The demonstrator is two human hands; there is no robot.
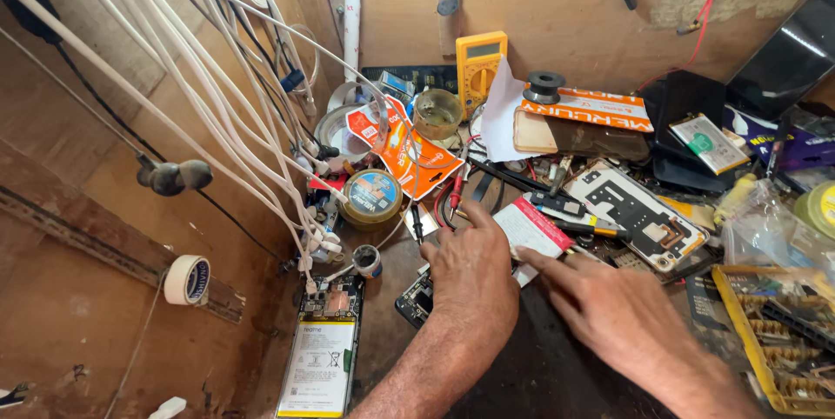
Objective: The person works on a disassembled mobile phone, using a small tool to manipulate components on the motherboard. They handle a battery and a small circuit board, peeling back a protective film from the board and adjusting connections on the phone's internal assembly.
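My left hand [472,276] lies flat on the cluttered workbench, palm down, fingers spread toward the red and black test probes [454,193]. It partly covers a small dark circuit board [416,300]. My right hand [600,297] reaches left across the bench, its index finger stretched onto a white card with a red edge [531,228]. Neither hand holds anything that I can see. An opened phone with a white battery [320,354] lies at the lower left.
A yellow multimeter [478,67] leans on the back wall. White cables [217,97] hang across the left. A phone back frame [639,210], round tins [372,196], a tape roll [187,280] and a yellow parts tray [765,341] crowd the bench.
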